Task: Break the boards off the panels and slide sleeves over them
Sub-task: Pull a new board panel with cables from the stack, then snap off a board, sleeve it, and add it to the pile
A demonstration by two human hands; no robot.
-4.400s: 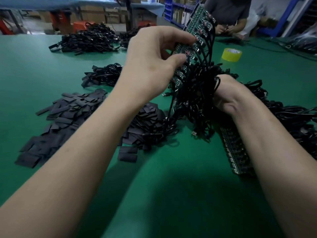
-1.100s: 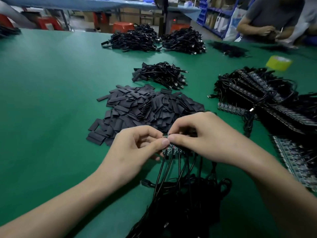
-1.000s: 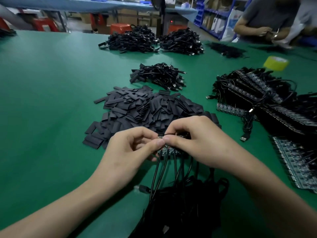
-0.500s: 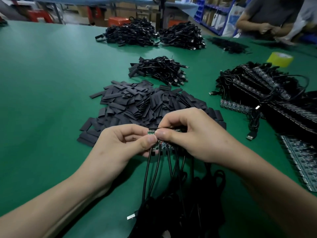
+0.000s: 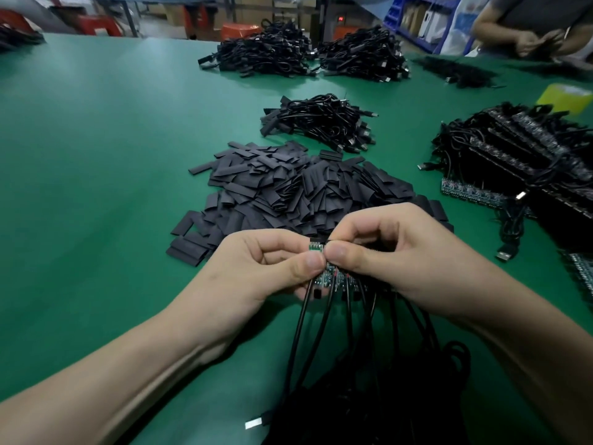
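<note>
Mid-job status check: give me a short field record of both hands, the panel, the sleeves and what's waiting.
left hand: pinches the panel strip at its left end
right hand: pinches the strip just beside it, thumb tips side by side
cables: black, hang from the strip toward the person
sleeves: loose black pile on the table behind the hands
stacked panels: at the right, cables attached
sleeve in grip: none visible
</note>
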